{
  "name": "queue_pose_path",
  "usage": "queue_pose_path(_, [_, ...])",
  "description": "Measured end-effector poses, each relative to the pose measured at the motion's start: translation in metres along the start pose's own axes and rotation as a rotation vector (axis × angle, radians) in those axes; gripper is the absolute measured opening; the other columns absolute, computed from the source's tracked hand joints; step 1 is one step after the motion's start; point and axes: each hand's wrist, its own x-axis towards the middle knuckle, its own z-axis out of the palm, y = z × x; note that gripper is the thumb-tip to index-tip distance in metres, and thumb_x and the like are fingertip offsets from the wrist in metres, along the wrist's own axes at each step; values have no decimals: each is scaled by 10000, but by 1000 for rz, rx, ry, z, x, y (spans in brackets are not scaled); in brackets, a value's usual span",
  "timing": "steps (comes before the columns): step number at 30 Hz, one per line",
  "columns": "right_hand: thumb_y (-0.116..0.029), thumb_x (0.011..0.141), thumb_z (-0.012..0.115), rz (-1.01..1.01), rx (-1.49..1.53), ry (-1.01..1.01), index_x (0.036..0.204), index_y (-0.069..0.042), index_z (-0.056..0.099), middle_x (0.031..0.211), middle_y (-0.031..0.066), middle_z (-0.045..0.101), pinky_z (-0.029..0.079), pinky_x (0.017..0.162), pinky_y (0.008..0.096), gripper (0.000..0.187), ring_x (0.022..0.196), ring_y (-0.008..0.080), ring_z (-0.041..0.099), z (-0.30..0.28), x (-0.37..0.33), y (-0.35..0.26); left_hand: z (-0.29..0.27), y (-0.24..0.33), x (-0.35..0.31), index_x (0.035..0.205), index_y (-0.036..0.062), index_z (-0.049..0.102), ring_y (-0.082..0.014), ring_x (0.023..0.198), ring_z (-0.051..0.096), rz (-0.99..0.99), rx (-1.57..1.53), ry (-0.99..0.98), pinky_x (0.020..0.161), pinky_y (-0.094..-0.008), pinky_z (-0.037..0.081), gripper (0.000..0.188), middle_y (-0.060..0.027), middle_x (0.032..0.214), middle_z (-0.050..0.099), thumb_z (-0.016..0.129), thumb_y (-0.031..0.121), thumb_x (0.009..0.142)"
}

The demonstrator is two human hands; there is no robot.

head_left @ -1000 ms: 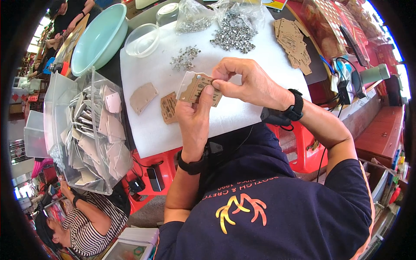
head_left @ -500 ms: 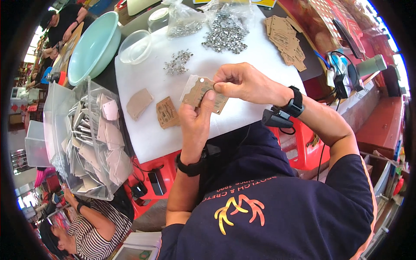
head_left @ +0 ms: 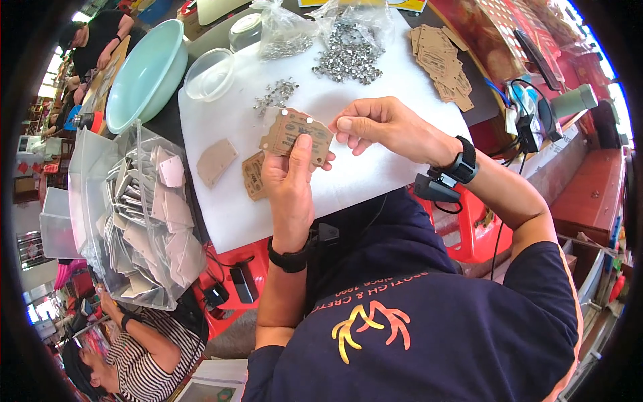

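My left hand holds a brown cardboard tag in a clear sleeve above the white board, thumb pressed on its face. My right hand is just right of the tag, fingertips pinched together near its right edge; whether a small metal piece is between them cannot be told. Two more brown tags lie on the board left of my left hand. A small heap of metal studs lies beyond the held tag.
A bigger pile of studs and a clear bag of them sit far on the board. Brown tags are stacked far right. A pale green bowl, a clear lid, and a bag of sleeved tags stand left. Another person sits lower left.
My right hand has drawn slightly away from the tag to its right; the tag's face is now uncovered. The view has shifted a little.
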Motion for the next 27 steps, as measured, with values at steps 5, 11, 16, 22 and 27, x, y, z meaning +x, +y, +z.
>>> queue_pose_path(5, [-242,990,555,15,30,-37,1084,11,635,892,4,634,527,754,251,281,780,80,590,9,0,0,-4,0,0,1239,45,553,-97,793,587,58,70,31,646,-254,476,273,-33,1041,623,537,137,982])
queue_pose_path(11, [-236,993,552,-30,-12,-64,1002,0,627,865,-5,620,498,714,232,248,746,70,588,10,5,0,-2,7,-4,1247,40,543,-92,762,579,43,29,31,641,-250,475,286,-39,1015,627,552,120,972])
queue_pose_path(16, [-246,990,556,-25,-37,-56,1026,-2,615,851,-8,616,492,706,229,254,744,69,587,14,11,0,-7,4,-7,1243,23,531,-108,757,582,-2,10,-6,663,-270,490,310,-47,997,634,586,74,942])
queue_pose_path(22, [-222,973,571,-1,-277,-114,998,12,640,817,11,628,508,665,238,245,714,76,592,12,30,-8,-25,-4,-11,1246,28,509,-140,829,581,56,65,26,686,-303,476,321,-60,1001,622,560,29,930])
queue_pose_path(27, [-171,908,565,-80,-546,-36,915,42,657,725,84,651,549,559,288,232,633,136,645,-11,70,-27,-35,-11,-18,1200,2,538,-135,801,584,23,94,-29,691,-290,481,285,-66,973,633,576,11,918])
